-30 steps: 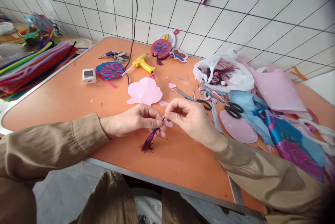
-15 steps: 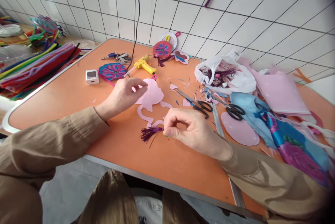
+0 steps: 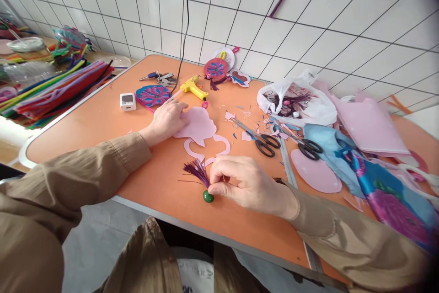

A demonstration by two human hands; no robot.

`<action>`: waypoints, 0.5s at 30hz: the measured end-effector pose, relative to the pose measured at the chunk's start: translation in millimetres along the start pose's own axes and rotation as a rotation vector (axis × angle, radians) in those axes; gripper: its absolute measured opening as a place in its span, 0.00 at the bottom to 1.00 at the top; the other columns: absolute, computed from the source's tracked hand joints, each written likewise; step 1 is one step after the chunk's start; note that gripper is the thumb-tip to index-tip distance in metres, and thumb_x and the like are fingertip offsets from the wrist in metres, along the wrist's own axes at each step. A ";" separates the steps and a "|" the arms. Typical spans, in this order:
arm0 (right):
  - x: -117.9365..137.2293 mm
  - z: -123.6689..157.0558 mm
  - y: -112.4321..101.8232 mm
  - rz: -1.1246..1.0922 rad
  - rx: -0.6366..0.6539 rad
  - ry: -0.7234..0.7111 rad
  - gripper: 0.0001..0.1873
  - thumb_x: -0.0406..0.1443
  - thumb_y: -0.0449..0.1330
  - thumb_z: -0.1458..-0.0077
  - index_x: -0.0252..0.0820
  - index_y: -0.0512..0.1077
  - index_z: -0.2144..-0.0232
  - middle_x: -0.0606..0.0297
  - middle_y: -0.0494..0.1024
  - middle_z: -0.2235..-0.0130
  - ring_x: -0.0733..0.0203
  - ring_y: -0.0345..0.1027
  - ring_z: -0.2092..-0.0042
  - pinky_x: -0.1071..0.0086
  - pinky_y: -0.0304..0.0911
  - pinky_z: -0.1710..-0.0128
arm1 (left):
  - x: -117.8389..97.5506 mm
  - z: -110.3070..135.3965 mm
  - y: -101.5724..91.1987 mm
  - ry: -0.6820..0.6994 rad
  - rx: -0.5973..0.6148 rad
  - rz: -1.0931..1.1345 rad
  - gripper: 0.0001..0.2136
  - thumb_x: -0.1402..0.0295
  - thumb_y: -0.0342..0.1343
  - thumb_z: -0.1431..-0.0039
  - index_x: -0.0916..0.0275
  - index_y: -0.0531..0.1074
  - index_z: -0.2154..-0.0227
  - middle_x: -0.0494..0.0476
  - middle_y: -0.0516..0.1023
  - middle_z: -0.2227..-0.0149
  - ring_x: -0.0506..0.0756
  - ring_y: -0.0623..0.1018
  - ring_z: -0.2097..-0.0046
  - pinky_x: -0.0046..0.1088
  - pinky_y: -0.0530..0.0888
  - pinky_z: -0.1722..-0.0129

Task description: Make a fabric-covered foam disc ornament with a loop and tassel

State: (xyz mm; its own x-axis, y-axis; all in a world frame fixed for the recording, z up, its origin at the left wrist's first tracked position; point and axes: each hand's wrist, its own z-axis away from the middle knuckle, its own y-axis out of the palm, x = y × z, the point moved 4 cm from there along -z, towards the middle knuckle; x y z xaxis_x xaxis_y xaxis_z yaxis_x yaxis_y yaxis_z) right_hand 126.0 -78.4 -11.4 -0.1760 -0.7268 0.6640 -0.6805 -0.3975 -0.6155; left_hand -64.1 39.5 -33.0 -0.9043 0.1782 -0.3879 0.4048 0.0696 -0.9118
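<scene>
My right hand (image 3: 248,185) is closed in a pinch near the table's front edge, holding a purple tassel (image 3: 197,170) by its tied end. The tassel's threads fan out to the upper left. A shiny green bead (image 3: 207,196) hangs just below the pinching fingertips. My left hand (image 3: 168,120) reaches over the left edge of a pink cut-out shape (image 3: 200,124), fingers partly apart and bent down at it. Whether the fingertips grip that edge is hidden. Below the cut-out lies a thin curved pink outline strip (image 3: 224,145), its lower end near my right fingers.
A yellow glue gun (image 3: 194,88), a decorated blue-and-pink oval (image 3: 152,95), keys (image 3: 165,79) and a white charger block (image 3: 128,101) lie behind my left hand. Two scissors (image 3: 265,143), scraps, a white plastic bag (image 3: 318,105) and fabric (image 3: 387,197) occupy the right side.
My left hand has lowered to the pink cut-out's left edge. My right hand has turned the tassel so its threads point more upward and the green bead shows. The camera view has shifted slightly.
</scene>
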 end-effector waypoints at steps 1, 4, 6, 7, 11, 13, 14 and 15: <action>-1.0 0.2 0.5 0.005 -0.001 -0.002 0.14 0.38 0.63 0.37 0.43 0.67 0.74 0.68 0.72 0.75 0.66 0.64 0.73 0.71 0.61 0.73 | 1.7 -1.0 -0.3 -0.009 -0.003 0.038 0.22 0.68 0.58 0.47 0.63 0.77 0.48 0.63 0.79 0.51 0.63 0.76 0.50 0.36 0.71 0.52; -5.4 0.8 1.2 0.016 -0.010 0.000 0.15 0.40 0.62 0.37 0.43 0.68 0.74 0.68 0.72 0.75 0.66 0.64 0.73 0.70 0.61 0.73 | 7.2 -3.3 -1.4 -0.053 -0.005 0.230 0.12 0.69 0.60 0.53 0.63 0.79 0.64 0.57 0.78 0.66 0.57 0.75 0.63 0.31 0.68 0.63; -8.6 1.0 -0.3 0.015 -0.029 0.011 0.16 0.41 0.62 0.37 0.43 0.68 0.75 0.68 0.72 0.75 0.66 0.64 0.73 0.70 0.61 0.73 | 8.4 -3.1 -3.4 -0.081 -0.007 0.412 0.05 0.69 0.61 0.56 0.62 0.70 0.79 0.50 0.68 0.76 0.52 0.68 0.72 0.29 0.62 0.71; -9.8 0.8 -1.7 0.009 -0.040 0.019 0.16 0.42 0.62 0.37 0.43 0.69 0.75 0.68 0.72 0.75 0.65 0.64 0.73 0.69 0.62 0.73 | 7.9 -2.5 -5.1 -0.091 -0.014 0.507 0.09 0.69 0.60 0.57 0.61 0.64 0.83 0.48 0.63 0.79 0.49 0.64 0.74 0.28 0.59 0.73; -8.1 -1.9 -10.1 -0.024 -0.078 0.043 0.16 0.43 0.62 0.37 0.42 0.69 0.74 0.67 0.74 0.75 0.66 0.65 0.74 0.70 0.63 0.73 | 2.6 2.6 -11.1 -0.155 -0.006 0.815 0.11 0.67 0.60 0.61 0.61 0.61 0.82 0.46 0.60 0.80 0.48 0.62 0.76 0.26 0.56 0.75; -4.7 -4.2 -14.8 -0.034 -0.093 0.057 0.14 0.40 0.63 0.37 0.42 0.70 0.74 0.67 0.76 0.74 0.66 0.67 0.73 0.70 0.64 0.72 | 0.1 5.1 -12.1 -0.195 0.019 0.904 0.09 0.66 0.60 0.62 0.61 0.64 0.81 0.47 0.63 0.80 0.49 0.65 0.76 0.26 0.57 0.76; -3.1 -5.3 -17.4 -0.039 -0.106 0.064 0.14 0.40 0.63 0.37 0.42 0.70 0.74 0.67 0.76 0.74 0.66 0.68 0.72 0.70 0.65 0.72 | -0.9 6.2 -12.2 -0.209 0.031 0.942 0.09 0.66 0.60 0.63 0.61 0.65 0.81 0.47 0.64 0.80 0.49 0.66 0.76 0.26 0.58 0.76; -1.8 -6.4 -20.2 -0.040 -0.124 0.072 0.14 0.39 0.64 0.38 0.42 0.70 0.74 0.67 0.76 0.74 0.66 0.69 0.72 0.71 0.65 0.73 | -2.1 7.2 -12.1 -0.212 0.044 0.979 0.10 0.66 0.61 0.63 0.62 0.65 0.80 0.48 0.65 0.80 0.49 0.67 0.76 0.26 0.59 0.76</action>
State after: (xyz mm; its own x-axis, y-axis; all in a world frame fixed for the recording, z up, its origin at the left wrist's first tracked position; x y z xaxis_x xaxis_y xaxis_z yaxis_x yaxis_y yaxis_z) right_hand 135.5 -65.5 2.6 -0.1941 -0.6678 0.7186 -0.7701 -0.3500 -0.5333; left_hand -68.1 31.3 -22.0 -0.1832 -0.0413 -0.9822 0.9821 -0.0516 -0.1811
